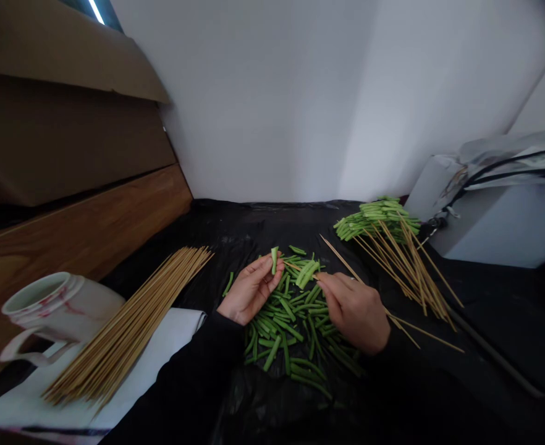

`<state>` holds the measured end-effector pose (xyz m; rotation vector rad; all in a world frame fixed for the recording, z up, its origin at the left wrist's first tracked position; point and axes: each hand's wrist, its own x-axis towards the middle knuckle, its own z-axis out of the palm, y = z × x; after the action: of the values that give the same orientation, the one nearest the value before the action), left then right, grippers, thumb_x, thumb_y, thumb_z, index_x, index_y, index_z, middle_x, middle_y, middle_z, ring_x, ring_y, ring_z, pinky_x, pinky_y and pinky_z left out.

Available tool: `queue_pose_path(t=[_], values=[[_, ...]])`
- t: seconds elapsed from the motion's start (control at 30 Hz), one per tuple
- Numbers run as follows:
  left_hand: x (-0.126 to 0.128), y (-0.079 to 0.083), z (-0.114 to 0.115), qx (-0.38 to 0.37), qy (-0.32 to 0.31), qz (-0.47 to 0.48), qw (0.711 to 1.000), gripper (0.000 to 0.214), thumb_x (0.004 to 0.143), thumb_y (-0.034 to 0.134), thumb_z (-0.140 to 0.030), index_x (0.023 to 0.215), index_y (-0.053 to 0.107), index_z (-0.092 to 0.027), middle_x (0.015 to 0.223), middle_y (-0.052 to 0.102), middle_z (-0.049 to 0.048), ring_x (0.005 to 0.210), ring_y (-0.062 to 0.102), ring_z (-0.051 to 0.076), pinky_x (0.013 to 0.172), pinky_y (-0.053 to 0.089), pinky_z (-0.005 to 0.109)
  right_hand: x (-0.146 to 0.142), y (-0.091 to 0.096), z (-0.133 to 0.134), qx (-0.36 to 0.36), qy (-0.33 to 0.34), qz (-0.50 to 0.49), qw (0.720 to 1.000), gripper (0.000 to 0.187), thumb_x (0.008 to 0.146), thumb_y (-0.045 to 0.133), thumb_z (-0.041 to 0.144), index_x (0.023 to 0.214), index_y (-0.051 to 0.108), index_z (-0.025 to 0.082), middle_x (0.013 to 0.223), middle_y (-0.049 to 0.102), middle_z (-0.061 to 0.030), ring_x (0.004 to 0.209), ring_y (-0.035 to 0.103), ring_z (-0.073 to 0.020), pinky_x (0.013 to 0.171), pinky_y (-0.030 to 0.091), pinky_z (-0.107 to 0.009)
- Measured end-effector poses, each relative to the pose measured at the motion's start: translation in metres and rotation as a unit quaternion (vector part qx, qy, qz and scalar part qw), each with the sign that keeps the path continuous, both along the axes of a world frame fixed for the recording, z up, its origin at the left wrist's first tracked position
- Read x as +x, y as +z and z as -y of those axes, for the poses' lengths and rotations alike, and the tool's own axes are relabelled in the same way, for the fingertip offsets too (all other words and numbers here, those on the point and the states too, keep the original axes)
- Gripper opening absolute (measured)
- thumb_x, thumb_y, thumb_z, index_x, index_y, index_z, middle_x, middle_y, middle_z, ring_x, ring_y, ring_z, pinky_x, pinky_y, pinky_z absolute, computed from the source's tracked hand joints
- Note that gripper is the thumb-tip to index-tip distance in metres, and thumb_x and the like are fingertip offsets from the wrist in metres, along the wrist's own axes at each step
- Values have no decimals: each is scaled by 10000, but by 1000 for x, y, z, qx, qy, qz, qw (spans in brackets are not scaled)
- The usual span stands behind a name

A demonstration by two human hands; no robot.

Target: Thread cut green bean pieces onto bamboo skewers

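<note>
My right hand (pixel 358 310) is closed around a bamboo skewer (pixel 292 266) that points left. Several pieces of green bean (pixel 307 274) are threaded side by side on it, just ahead of my fingers. Between thumb and fingers, my left hand (pixel 253 287) pinches a single green bean piece (pixel 274 261), upright near the skewer's tip. Whether the tip touches that piece I cannot tell. Below both hands spreads a loose pile of cut green beans (pixel 279 334) on black plastic sheeting (pixel 254 219).
At left, a bundle of bare skewers (pixel 133 327) lies on white paper (pixel 180 324) beside a tipped white mug (pixel 75 309). Filled bean skewers (pixel 379 216) are stacked at back right, near a white box (pixel 499 222). A cardboard box (pixel 68 136) stands at upper left.
</note>
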<state>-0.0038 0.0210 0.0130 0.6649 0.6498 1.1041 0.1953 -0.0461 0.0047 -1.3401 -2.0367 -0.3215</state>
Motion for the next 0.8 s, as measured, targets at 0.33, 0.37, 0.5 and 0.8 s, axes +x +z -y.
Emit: queue_pose_path(t=[0.33,0.37,0.5,0.8], values=[[4,-5,1,-20,-8,5,1000,87,808,644,-114,872,702,-125,892,691,45,788,654,78,785,532,171,-1,-2,0,-1,-2,15,1000,284,953,385,201,1051,650,172,830,662,-43,777,599,-124,700,395,-230],[4,-5,1,-21,-10,7,1000,90,810,641,-114,875,702,-123,886,691,46,784,653,77,776,533,168,-1,-2,0,-1,-3,16,1000,285,952,385,200,1048,651,172,834,663,-43,779,599,-124,699,395,-230],[4,-6,1,-23,-11,10,1000,93,816,632,-110,877,702,-115,880,691,50,776,652,79,762,531,167,-2,-3,0,-3,-5,24,1000,278,939,395,183,1047,651,171,831,660,-44,779,599,-129,688,393,-232],[4,-5,1,-19,-11,-10,1000,95,790,668,-123,876,710,-129,876,695,41,778,643,76,748,521,162,-1,-4,0,-13,-8,38,999,284,907,407,148,1064,643,172,802,641,-35,748,581,-131,669,385,-237]])
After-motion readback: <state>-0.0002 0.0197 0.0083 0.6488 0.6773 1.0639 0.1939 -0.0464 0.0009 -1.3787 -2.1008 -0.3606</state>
